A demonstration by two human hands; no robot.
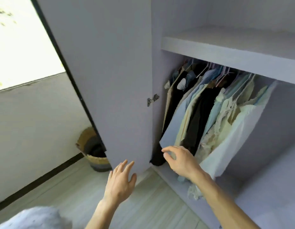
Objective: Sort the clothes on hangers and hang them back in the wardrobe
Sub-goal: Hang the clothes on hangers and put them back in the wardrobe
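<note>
Two hands in view, both bare, reaching toward an open wardrobe.

Left hand: fingers straight and slightly spread, tips at the lower corner of the wardrobe door. Holds nothing. Contact with the door edge likely but cannot be confirmed.

Right hand: fingers loosely curled, thumb and forefinger apart, just in front of the hem of a pale blue shirt. Nothing gripped; whether the tips touch the cloth cannot be told.

Clothes on hangers: packed row hanging inside the wardrobe, under the shelf. From left: beige, black, pale blue, cream, black, light blue, lace-trimmed cream, white. Hanger hooks are bunched close beneath the shelf; the rail itself is not visible. Garments hang slanted in this wide-angle view.

Door stands swung open to the left, metal hinge visible at its inner edge.

Woven basket on the floor, partly behind the door, dark contents inside.
</note>
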